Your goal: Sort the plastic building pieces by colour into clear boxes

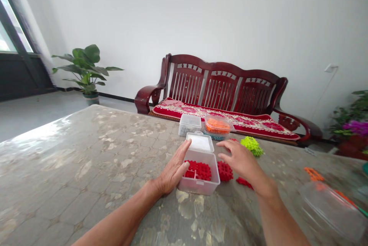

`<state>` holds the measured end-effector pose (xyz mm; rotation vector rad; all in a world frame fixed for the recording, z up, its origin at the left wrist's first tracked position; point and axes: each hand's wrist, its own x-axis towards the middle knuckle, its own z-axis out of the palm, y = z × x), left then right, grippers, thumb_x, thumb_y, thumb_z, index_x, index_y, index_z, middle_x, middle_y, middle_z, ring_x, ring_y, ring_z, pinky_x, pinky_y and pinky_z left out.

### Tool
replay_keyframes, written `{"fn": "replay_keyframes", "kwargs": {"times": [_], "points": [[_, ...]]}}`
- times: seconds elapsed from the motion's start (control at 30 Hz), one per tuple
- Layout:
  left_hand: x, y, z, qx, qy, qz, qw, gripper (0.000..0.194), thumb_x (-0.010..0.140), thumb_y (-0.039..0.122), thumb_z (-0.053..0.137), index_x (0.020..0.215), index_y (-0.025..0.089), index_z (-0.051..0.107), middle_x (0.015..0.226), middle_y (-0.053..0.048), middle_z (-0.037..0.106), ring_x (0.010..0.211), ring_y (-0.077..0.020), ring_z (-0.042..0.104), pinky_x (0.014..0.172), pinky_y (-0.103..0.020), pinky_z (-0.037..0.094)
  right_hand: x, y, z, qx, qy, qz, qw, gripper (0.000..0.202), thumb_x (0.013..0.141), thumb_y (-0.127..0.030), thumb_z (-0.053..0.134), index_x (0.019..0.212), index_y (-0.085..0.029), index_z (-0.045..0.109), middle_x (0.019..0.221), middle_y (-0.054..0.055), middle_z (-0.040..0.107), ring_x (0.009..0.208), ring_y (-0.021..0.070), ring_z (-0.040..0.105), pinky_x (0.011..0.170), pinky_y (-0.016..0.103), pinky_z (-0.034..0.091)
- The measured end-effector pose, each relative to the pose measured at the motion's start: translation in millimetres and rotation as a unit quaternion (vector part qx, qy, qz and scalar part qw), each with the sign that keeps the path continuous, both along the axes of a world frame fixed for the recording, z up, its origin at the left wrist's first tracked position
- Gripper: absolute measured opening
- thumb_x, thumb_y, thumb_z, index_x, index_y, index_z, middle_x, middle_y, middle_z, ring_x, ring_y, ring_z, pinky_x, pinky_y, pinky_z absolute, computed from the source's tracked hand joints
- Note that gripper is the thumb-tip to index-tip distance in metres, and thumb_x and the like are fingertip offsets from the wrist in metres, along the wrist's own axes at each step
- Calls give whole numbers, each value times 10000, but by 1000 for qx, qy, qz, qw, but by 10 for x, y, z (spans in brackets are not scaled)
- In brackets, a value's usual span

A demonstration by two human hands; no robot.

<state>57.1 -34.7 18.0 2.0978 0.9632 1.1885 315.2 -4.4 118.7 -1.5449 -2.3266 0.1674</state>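
Note:
A clear plastic box [201, 187] stands on the table with its hinged lid [200, 142] tipped back. Inside it lie red interlocking toy pieces [202, 171]. My left hand [176, 169] rests against the box's left side, fingers stretched out and thumb over the rim. To the right of the box, my right hand [238, 158] hovers with its fingers apart and nothing visible in them. Beneath and beside that hand sit a red block of joined pieces [225, 171] and a flat red piece [244, 182], partly covered by the hand. A lime-green cluster [252, 146] lies just behind it.
A lidded clear box [189, 125] and a tub of orange pieces [217, 125] stand at the table's far edge. At right are orange pieces [314, 174] and a clear container [335, 209]. Behind the patterned tablecloth [71, 184] is a wooden bench [218, 85].

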Motion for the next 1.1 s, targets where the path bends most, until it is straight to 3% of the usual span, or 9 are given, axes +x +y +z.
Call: {"fn": "replay_keyframes", "kwargs": {"times": [0.1,0.23,0.5,0.67,0.8,0.93,1.1], "points": [[1,-1,11,-1,3,-1,1000,636,1031,496,251,1582,212,113,1666,-59,106,1519,-283,121,1255,-442,93,193,46,-69,-78,-76,-33,993,460,751,-222,643,1210,-205,653,1232,95,677,1152,267,603,984,377,423],[-7,1,17,-1,11,1,1000,627,1033,482,251,1583,221,103,1668,-47,95,1522,-277,111,1257,-432,93,207,43,-180,-137,-160,-21,977,603,685,-203,672,1284,-206,601,1267,113,648,1187,287,571,957,352,413],[-16,14,-19,-2,19,1,1000,627,1032,485,244,1582,223,98,1670,-44,86,1525,-272,92,1257,-427,84,54,-19,-189,-138,-228,-22,964,356,703,-123,613,1051,-177,669,1078,111,698,1026,279,638,763,311,408],[-14,16,-14,7,15,-1,1000,626,1031,491,242,1582,226,103,1668,-43,99,1523,-271,104,1256,-432,91,121,-20,-94,-127,-197,-26,972,400,718,-165,634,1116,-185,664,1128,105,699,1048,288,637,817,337,431],[-9,16,-13,6,15,3,1000,624,1032,484,250,1582,226,107,1667,-46,107,1521,-272,115,1255,-437,97,185,-42,44,-69,-90,-31,993,539,772,-277,648,1300,-189,587,1291,115,641,1175,288,586,966,385,424],[-4,9,-10,7,14,4,1000,617,1034,475,254,1581,229,112,1668,-45,103,1522,-274,107,1256,-438,96,63,-146,138,-17,-6,26,999,558,790,-295,651,1337,-218,572,1348,98,609,1217,263,556,1033,387,399],[-6,7,-13,8,13,5,1000,621,1031,485,251,1581,230,114,1667,-46,104,1521,-276,112,1255,-443,94,-233,-261,77,-36,-20,104,994,539,752,-246,682,1287,-219,622,1241,80,668,1108,252,580,975,371,428]]}}
